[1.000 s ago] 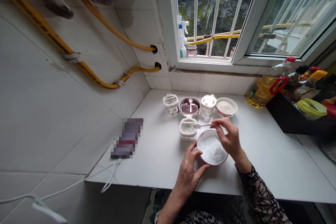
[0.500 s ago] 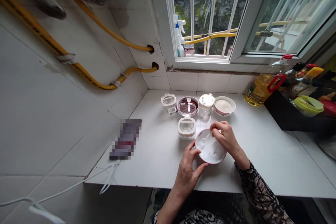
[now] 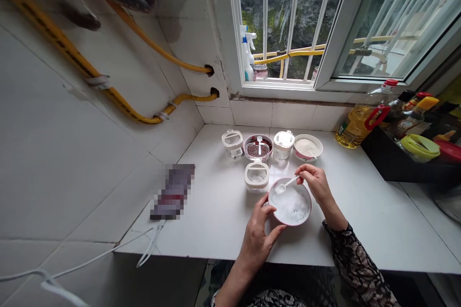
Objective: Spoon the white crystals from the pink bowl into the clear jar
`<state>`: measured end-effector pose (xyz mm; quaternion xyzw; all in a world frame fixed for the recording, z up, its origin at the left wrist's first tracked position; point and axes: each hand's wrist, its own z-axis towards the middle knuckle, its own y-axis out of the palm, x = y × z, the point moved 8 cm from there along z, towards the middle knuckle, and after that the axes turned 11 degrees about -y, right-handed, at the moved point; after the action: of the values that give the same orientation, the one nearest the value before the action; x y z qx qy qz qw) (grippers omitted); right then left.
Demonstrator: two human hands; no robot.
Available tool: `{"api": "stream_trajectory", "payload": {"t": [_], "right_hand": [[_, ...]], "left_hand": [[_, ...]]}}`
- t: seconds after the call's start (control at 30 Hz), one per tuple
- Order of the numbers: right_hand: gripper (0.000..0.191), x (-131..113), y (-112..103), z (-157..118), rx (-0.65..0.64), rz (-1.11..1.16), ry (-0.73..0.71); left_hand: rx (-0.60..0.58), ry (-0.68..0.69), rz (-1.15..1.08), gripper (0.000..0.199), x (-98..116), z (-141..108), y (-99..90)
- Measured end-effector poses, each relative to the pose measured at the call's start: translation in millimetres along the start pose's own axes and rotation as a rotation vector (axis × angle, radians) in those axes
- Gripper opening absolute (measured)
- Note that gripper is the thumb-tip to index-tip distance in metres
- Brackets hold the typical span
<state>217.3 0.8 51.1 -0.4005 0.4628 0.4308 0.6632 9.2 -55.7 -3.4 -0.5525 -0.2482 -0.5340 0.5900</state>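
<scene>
Near the front of the counter is a round bowl (image 3: 309,207) with a pinkish rim, holding a white grainy substance (image 3: 293,205). My left hand (image 3: 258,232) grips its left side, thumb at the near rim and fingers along the edge. My right hand (image 3: 314,183) pinches the handle of a small white spoon (image 3: 284,186), whose scoop is over the far left part of the bowl with some white stuff in it. Just behind the bowl stands a clear lidded container (image 3: 256,183), its contents whitish.
Behind are two more lidded jars (image 3: 232,145) (image 3: 283,146), a bowl of dark red flakes (image 3: 268,144) with a clear lid and white spoon, and a bowl of pale granules (image 3: 308,146). An oil bottle (image 3: 351,127) and a black condiment box (image 3: 376,153) stand right. A blurred-out item (image 3: 175,192) lies left.
My right hand has drawn back to the right and lifted the spoon, so more of its handle shows. My left hand stays on the bowl. The view has shifted slightly.
</scene>
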Motion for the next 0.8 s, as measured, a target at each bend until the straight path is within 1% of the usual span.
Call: {"api": "stream_trajectory", "payload": {"t": [0.1,0.17,0.23,0.3,0.33,0.4,0.47,0.5,0.53,0.67,0.73,0.8], "right_hand": [[0.011,-6.2,4.2,0.1,0.028,0.059,-0.053],[0.013,-14.2,12.2,-1.9,0.027,0.059,-0.131],[0.014,-24.2,22.2,-5.4,0.019,0.006,-0.240],[0.014,-37.5,32.8,-10.2,0.001,-0.137,-0.402],[0.015,-45.2,39.7,-13.2,-0.029,-0.231,-0.505],[0.022,-58.3,55.4,-20.7,-0.129,-0.406,-0.715],[0.026,-65.7,64.0,-26.4,-0.213,-0.495,-0.851],[0.026,-67.8,62.3,-26.7,-0.218,-0.502,-0.874],[0.025,-69.4,56.6,-25.4,-0.195,-0.494,-0.869],[0.017,-69.5,13.9,-15.6,-0.023,-0.413,-0.734],[0.018,-68.7,-2.6,-12.8,-0.008,-0.428,-0.692],[0.019,-72.2,-12.3,-13.3,-0.005,-0.474,-0.718]], "left_hand": [[0.015,0.003,0.004,0.029,0.8,0.0,-0.6],[0.020,0.003,0.011,0.030,1.6,0.3,-0.9],[0.019,0.005,0.013,0.030,2.2,0.5,-1.2],[0.017,0.010,0.009,0.030,2.4,0.5,-1.4],[0.019,0.012,0.008,0.030,2.2,0.4,-1.6],[0.025,0.013,0.013,0.030,1.2,0.2,-2.0],[0.029,0.011,0.024,0.031,0.3,-0.1,-1.8],[0.027,0.011,0.030,0.031,0.2,-0.2,-1.5],[0.024,0.011,0.034,0.031,0.3,-0.3,-1.1],[0.017,0.019,0.042,0.031,2.7,-0.3,-0.9],[0.019,0.023,0.045,0.031,3.8,0.0,-1.4],[0.021,0.024,0.049,0.030,4.4,0.3,-2.1]]}}
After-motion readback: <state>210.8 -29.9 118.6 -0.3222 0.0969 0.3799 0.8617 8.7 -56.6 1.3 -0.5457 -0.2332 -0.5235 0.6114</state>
